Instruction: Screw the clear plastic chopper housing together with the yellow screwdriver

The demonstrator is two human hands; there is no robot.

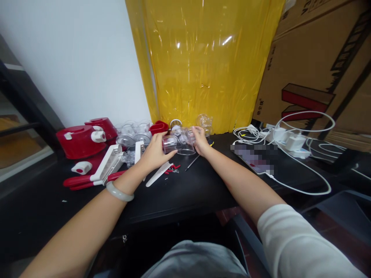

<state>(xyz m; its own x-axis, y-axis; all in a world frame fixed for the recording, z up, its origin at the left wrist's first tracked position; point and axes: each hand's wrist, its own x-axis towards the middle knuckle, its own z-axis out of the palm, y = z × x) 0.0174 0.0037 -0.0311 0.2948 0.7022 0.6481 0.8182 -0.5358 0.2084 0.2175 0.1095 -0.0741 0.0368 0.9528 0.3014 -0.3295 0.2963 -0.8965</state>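
Observation:
My left hand is wrapped around a clear plastic cup lying on its side, its open end toward the left. My right hand pinches another clear plastic piece just to the right of it; where the two pieces meet I cannot make out. Below them a clear round part rests on the black table. A white curved strip, small red pieces and tiny screws lie in front of my hands. A thin screwdriver-like rod is close to my right wrist.
At left stand red housings with white knobs, and white levers with red handles. Several clear cups and a red part are behind my left hand. A phone, white cables and chargers lie at right.

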